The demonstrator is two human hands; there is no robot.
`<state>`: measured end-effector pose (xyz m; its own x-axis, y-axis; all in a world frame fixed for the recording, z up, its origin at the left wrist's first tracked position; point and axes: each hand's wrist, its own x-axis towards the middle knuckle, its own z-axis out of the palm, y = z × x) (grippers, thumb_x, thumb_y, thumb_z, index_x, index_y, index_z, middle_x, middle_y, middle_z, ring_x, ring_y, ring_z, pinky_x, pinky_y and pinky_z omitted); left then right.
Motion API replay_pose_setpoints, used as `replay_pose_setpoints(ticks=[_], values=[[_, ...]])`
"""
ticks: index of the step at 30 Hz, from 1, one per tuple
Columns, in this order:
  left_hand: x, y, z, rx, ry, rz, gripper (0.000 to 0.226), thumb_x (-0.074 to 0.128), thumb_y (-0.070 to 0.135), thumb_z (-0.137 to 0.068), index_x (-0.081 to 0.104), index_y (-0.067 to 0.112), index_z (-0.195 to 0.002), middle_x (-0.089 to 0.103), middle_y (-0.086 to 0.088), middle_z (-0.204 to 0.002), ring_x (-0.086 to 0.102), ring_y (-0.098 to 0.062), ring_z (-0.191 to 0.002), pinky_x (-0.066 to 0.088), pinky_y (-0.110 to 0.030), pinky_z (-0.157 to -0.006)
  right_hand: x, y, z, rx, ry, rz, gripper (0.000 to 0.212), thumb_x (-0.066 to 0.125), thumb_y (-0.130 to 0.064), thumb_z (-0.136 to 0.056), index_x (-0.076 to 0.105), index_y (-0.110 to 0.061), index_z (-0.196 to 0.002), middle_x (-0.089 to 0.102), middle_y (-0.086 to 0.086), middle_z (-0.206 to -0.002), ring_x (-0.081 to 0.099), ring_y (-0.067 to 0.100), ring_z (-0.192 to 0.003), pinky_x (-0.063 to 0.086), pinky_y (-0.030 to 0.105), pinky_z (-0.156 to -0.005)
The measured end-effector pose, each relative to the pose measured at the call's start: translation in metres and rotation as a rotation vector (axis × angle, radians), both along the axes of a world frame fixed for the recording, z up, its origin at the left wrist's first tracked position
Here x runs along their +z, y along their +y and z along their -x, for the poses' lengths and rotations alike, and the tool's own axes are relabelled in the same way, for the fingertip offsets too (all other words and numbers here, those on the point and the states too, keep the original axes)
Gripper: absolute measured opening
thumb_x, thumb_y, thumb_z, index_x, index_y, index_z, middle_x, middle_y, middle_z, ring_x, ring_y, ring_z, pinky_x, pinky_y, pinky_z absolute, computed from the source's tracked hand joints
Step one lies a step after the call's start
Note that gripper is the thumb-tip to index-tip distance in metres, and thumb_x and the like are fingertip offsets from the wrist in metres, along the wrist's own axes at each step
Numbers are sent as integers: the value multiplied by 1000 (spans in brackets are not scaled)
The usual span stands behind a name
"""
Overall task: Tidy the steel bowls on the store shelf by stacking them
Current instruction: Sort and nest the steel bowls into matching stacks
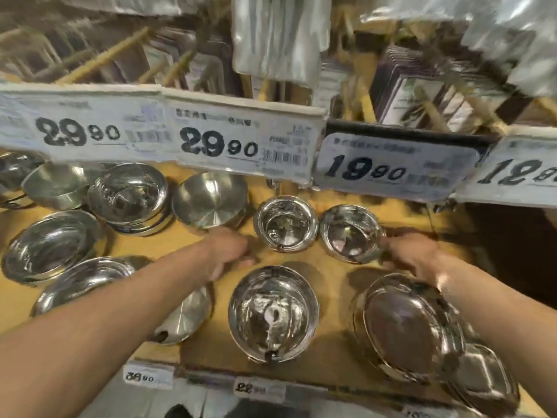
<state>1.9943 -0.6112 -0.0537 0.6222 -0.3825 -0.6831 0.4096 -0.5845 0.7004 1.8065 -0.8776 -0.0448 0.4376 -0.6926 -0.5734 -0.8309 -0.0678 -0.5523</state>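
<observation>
Both forearms blur; right hand [407, 254] fingers hidden behind bowl [349, 233].

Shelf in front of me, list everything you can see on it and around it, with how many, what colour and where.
Small bowls: two, silver, side by side at mid shelf, between the hands.
Medium bowl: one, silver, front centre.
Bowl stack: one, silver, front right, count blurred.
Upturned bowl: one, silver, back centre, tilted.
Other bowls: several, silver, left half of the shelf, some stacked.
Shelf: one, yellow-brown.
Price tags: four above, white with black numbers; smaller ones on the front edge.
Packaged goods: upper shelf, blurred.
Left hand: beside the left small bowl, grip unclear.
Right hand: at the right small bowl's rim, grip blurred.
</observation>
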Motion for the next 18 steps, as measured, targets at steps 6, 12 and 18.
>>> replay_pose_setpoints(ticks=[6, 12, 18], values=[[-22, -31, 0, 108, 219, 71, 10, 59, 9, -100, 59, 0, -96, 63, -14, -85, 62, -16, -66, 60, -25, -52, -5, -3, -8, -116, -74, -169, 11, 64, 2, -93, 64, 4, -104, 73, 18, -95, 65, 17, -61, 54, 21, -58], [-27, -46, 2, 162, 322, 108, 14, 47, 1, -103, 54, -6, -114, 64, -15, -85, 63, -20, -71, 57, -22, -62, -5, -7, -2, -174, -153, -268, 26, 59, 12, -91, 63, 8, -116, 70, 20, -90, 69, 20, -69, 60, 21, -53], [-17, -36, 2, 127, 360, 137, 31, 45, -7, -101, 49, -11, -131, 65, -19, -92, 64, -22, -78, 58, -26, -58, 14, -7, 14, -139, -122, -260, 11, 60, -1, -94, 65, 2, -104, 65, 22, -104, 57, 34, -88, 52, 29, -63]])
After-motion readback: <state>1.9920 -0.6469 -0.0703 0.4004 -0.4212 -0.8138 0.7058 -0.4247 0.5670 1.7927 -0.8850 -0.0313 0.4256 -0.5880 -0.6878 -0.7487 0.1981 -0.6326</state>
